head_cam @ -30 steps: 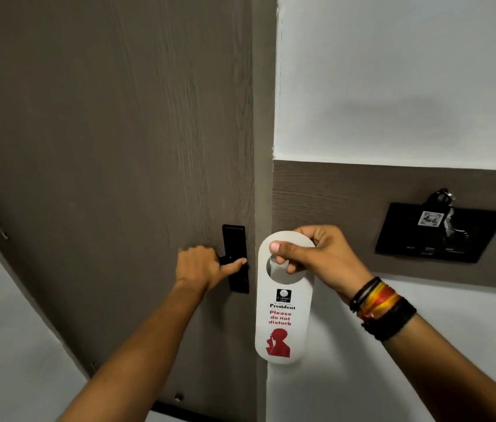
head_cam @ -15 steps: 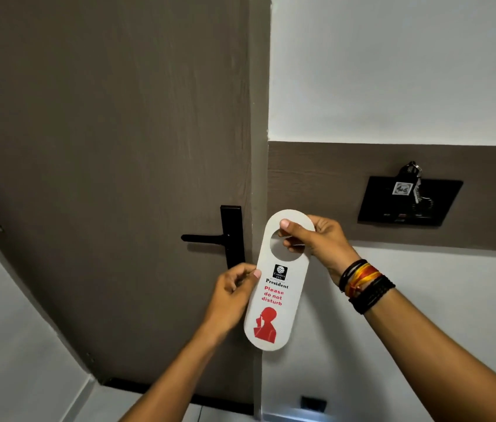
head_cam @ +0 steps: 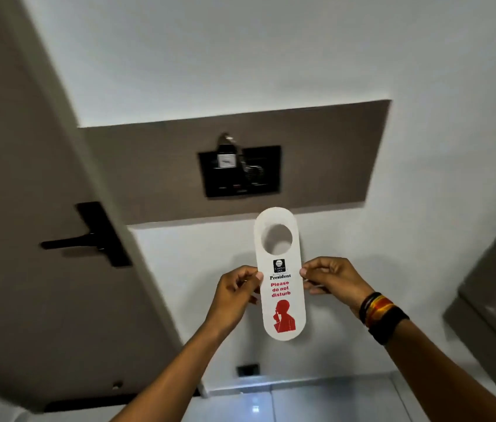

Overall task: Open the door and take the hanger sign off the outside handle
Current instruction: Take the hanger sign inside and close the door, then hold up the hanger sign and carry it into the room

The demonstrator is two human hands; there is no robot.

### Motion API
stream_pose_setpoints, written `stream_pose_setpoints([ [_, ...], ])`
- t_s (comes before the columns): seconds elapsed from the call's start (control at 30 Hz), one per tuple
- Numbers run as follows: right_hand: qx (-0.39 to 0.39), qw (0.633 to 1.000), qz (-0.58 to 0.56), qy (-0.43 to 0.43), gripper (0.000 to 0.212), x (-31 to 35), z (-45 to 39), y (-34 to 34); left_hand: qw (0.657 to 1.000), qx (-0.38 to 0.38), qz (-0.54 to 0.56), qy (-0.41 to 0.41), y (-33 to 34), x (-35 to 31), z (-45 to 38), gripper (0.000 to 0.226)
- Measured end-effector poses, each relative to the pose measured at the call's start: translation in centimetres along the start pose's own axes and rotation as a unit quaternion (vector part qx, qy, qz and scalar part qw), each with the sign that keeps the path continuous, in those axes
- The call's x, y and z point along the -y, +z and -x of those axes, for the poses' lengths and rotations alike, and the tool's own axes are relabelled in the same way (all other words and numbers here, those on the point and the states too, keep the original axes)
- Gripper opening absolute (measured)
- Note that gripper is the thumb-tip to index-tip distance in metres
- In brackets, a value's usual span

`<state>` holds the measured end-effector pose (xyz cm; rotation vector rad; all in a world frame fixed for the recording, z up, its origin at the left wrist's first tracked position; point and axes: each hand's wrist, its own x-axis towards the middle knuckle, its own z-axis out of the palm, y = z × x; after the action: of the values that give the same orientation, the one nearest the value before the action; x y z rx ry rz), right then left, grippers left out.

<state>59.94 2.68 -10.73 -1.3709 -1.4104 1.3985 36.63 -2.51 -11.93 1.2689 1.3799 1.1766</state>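
**One hanger sign, held in two hands beside the door**

Head view, item count:

- Hanger sign (head_cam: 280, 274): one. White card, upright, round hole at the top, printed "Please do not disturb" in red above a red figure. It is off the handle, in the air in front of the white wall, right of the door.
- Hands: two. The left hand (head_cam: 234, 292) pinches the sign's left edge at mid-height between thumb and curled fingers. The right hand (head_cam: 332, 280) pinches the right edge at the same height, likewise nearly closed on the card. Neither hand touches anything else.
- Wristbands (head_cam: 382, 315): a stack on the right wrist, black with orange and yellow; the exact number cannot be told.
- Door (head_cam: 21, 208): one, brown wood grain, at left.
- Door handle (head_cam: 88, 240): one, black lever on a black plate, bare, well apart from the sign.
- Wall panel (head_cam: 316, 153): one brown band, carrying one black switch plate (head_cam: 240, 170) with keys and a tag hanging at it.
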Motion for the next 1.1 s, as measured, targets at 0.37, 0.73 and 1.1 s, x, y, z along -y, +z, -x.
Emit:
stream_pose_setpoints([
  [0.37, -0.137, 0.98, 0.039, 0.136, 0.009, -14.2, 6.7, -34.8, 0.969, 0.231, -0.015, -0.081, 37.0, 2.3, -2.9, 0.02],
  [0.73, -0.273, 0.922, 0.006, 0.274, 0.019, -25.9, 10.0, -51.8, 0.942, 0.246, -0.023, -0.227, 61.4, 6.0, -4.4, 0.02],
  [1.1, -0.369, 0.885, 0.062, 0.277, 0.025, -31.9, 2.2, -55.2, 0.943, 0.158, -0.053, -0.288, 68.0, 8.8, -8.4, 0.01],
])
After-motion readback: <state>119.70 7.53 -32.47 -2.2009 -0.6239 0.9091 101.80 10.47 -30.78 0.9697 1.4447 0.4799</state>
